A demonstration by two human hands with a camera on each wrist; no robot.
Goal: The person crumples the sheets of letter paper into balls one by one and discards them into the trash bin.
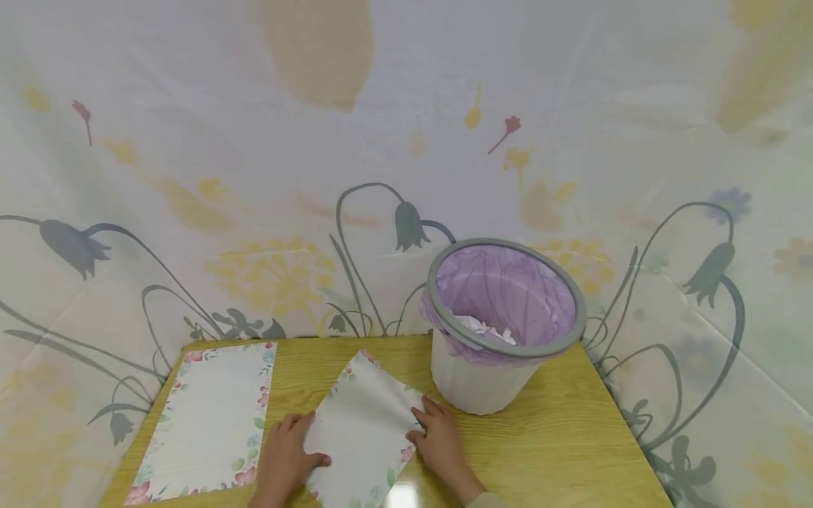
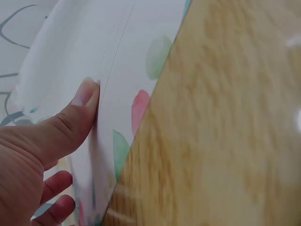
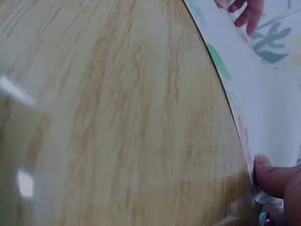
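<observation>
Between a second sheet and a bin, on a wood-grain table (image 1: 559,458), a flower-bordered sheet (image 1: 358,437) lies turned at an angle, one corner pointing toward the back and its near end running to the bottom of the head view. Its middle bends softly, with a shallow crease of shadow running toward the right side. The left hand (image 1: 287,455) holds it by the left edge — thumb laid on the white face, the other fingers bent at the border — and the left wrist view shows the thumb tip pressing the paper beside a thin dark line. The right hand (image 1: 440,439) pinches the right edge, thumb on top; in the right wrist view part of a finger shows beneath the corner, though how the remaining fingers lie I cannot tell. To the left, flat and apart from both hands, rests the second sheet (image 1: 206,423), with a similar border of pink blossoms and green leaves. Just beyond the right hand stands the white bin (image 1: 483,388), upright, its grey rim (image 1: 574,335) clamping a purple liner (image 1: 508,279); crumpled white paper (image 1: 473,325) sits inside. Behind everything hangs a pale backdrop (image 1: 406,85) printed with drooping grey bellflowers and yellow blooms.
</observation>
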